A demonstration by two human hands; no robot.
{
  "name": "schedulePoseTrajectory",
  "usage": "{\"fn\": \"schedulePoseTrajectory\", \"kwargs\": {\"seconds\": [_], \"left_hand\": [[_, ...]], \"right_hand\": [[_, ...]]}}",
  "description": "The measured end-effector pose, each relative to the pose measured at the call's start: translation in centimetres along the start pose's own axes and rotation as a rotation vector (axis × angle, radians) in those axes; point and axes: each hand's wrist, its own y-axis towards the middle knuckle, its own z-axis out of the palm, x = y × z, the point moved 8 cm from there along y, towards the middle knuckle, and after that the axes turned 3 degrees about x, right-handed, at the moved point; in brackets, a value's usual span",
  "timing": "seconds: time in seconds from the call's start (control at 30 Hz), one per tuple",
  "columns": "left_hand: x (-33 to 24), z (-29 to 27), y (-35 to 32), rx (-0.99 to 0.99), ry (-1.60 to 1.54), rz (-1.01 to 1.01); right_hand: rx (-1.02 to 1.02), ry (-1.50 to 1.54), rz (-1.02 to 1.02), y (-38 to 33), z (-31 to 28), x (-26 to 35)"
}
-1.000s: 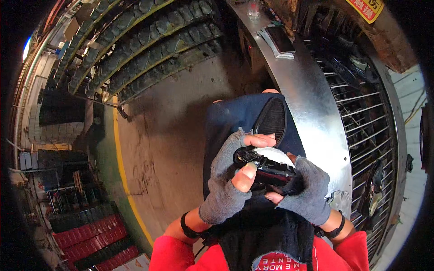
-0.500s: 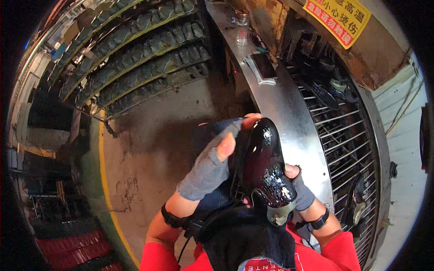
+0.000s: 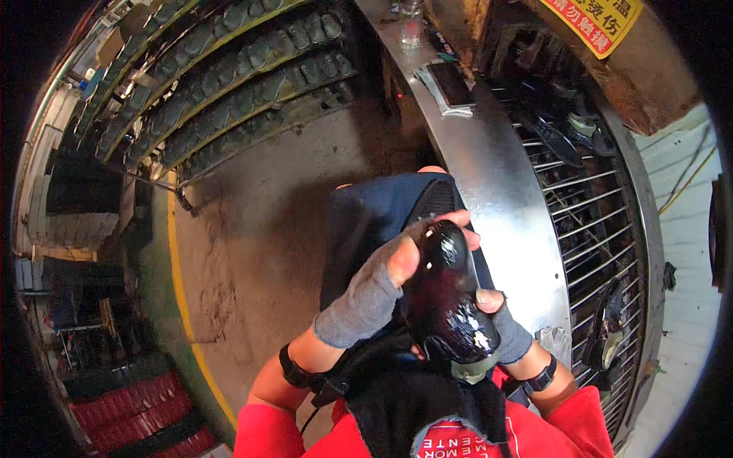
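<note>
A glossy black and dark-red shoe upper [image 3: 447,298] is stretched over a last, with its toe pointing away from me. At the near end a grey-green part of the last [image 3: 475,368] sticks out. My left hand [image 3: 382,278], in a grey fingerless glove, closes round the toe end, thumb on the near left side and fingertips past the tip. My right hand [image 3: 508,324], gloved the same way, grips the right side near the heel, its thumb on the surface; its other fingers are hidden underneath. The shoe is held above my lap and a black cloth [image 3: 382,404].
To my right runs a steel counter [image 3: 500,206] with a phone [image 3: 456,84] lying on white paper or cloth. Beyond it, shoes [image 3: 607,320] lie on a metal bar grate [image 3: 588,221]. Racks of shoes or lasts [image 3: 259,91] stand at the far left.
The shoe has come lower and a little closer to me. My left hand has gone from touching the toe with spread fingers to closing round it.
</note>
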Motion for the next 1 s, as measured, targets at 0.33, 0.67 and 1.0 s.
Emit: {"fn": "schedulePoseTrajectory", "kwargs": {"seconds": [0.33,0.67,1.0], "left_hand": [[4.0,-10.9,6.0,-0.506,1.636,-0.031],[-0.7,-11.7,4.6,-0.185,-0.016,0.15],[-1.5,-8.7,2.4,-0.126,0.08,0.213]], "right_hand": [[-0.431,-0.303,-0.323,-3.3,-5.9,6.7],[-0.067,-0.101,-0.14,1.0,-3.9,4.8],[-0.152,-0.217,-0.102,5.0,-4.5,1.3]]}}
